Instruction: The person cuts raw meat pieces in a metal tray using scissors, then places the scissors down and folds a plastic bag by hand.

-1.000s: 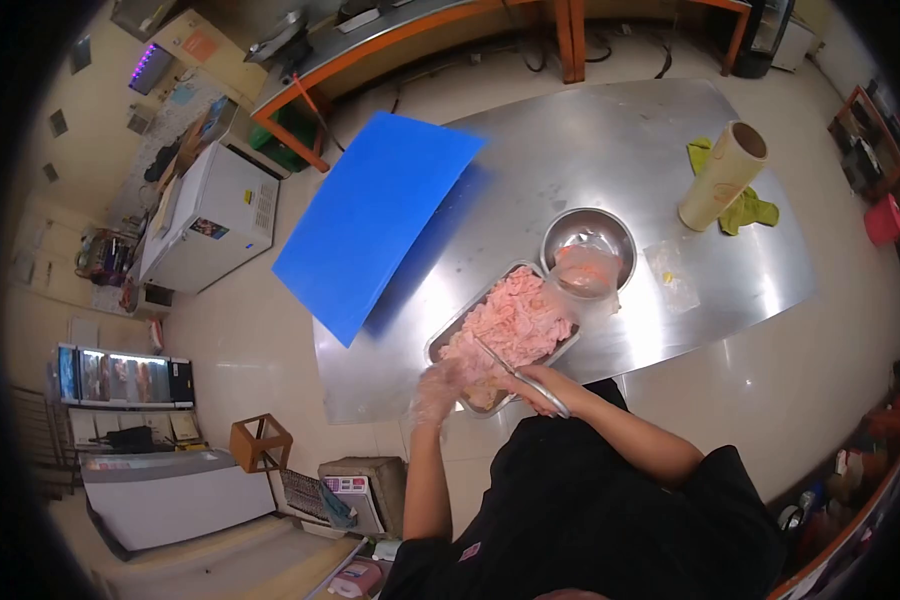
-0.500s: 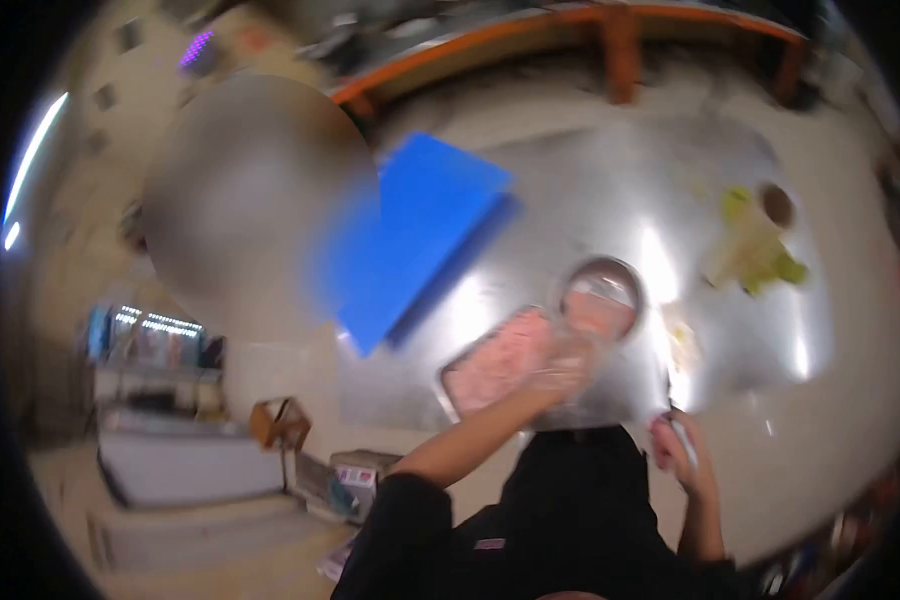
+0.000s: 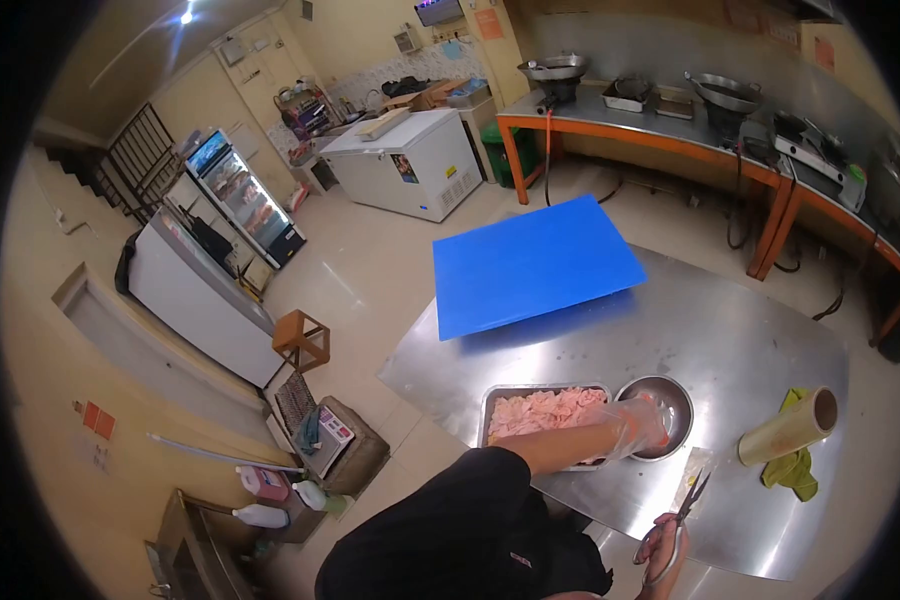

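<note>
My left hand point(image 3: 650, 420), in a clear plastic glove, reaches over the tray and into a round metal bowl point(image 3: 682, 400). Its fingers are blurred by the glove, so I cannot tell whether they grip anything. Under that forearm lies a rectangular metal tray point(image 3: 486, 412) filled with pieces of pale pink raw meat point(image 3: 545, 408). My right hand point(image 3: 660, 545) is closed around the handles of a pair of scissors point(image 3: 692, 497), at the table's near edge. The scissor blades point up and away from me, slightly apart. Beside them is a small clear plastic piece point(image 3: 688, 475).
A large blue board point(image 3: 540, 265) covers the far left of the steel table point(image 3: 740, 340). At right, a roll of plastic film point(image 3: 790, 425) lies on a green cloth point(image 3: 795, 475). Beyond stand an orange-framed counter point(image 3: 660, 130) with woks, a chest freezer point(image 3: 410, 165) and a wooden stool point(image 3: 302, 340).
The view has swung, showing more of the room and shifting the table. My left hand has moved from the tray's edge into the bowl. The scissors stay in my right hand.
</note>
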A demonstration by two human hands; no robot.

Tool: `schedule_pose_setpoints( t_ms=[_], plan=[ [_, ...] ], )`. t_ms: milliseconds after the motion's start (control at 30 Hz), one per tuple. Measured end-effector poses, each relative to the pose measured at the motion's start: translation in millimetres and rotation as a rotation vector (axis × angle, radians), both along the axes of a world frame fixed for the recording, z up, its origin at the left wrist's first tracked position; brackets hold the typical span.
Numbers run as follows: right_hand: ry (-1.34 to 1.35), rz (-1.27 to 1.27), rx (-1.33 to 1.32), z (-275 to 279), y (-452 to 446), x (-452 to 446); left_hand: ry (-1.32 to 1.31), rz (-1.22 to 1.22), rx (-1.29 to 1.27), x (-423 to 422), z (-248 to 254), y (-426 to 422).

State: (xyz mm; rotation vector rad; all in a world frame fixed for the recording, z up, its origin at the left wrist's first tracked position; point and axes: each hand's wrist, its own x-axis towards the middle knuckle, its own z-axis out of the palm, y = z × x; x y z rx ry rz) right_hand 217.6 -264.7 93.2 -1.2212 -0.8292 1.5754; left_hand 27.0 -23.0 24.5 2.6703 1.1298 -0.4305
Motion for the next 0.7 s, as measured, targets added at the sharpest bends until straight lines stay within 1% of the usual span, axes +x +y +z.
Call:
schedule_pose_setpoints(
  t_ms=[100, 333, 467, 567, 633, 700],
  plan=[
    [-0.063, 0.05, 0.066, -4.2, 0.0, -0.1, -0.005, 0.017, -0.024, -0.3, 0.9, -2.8],
    [-0.053, 0.051, 0.051, -1.7, -5.2, -2.9, -0.04, 0.053, -0.088, -3.5, 5.7, -4.9],
    [-0.06, 0.015, 0.017, 5.4, -6.0, -5.2, -0.107, 0.041, -0.081, -11.6, 13.3, -19.8],
    [-0.07, 0.048, 0.004, 7.5, -1.0, -5.0, -0.165, 0.038, -0.074, -19.1, 18.7, -28.4],
    [-0.07, 0.06, 0.008, 8.8, 2.6, -6.6, -0.197, 0.07, -0.087, -19.5, 26.5, -30.1],
    [-0.072, 0.086, 0.011, 10.1, 7.2, -8.8, -0.209, 0.149, -0.161, -14.2, 37.3, -28.6]
  ],
)
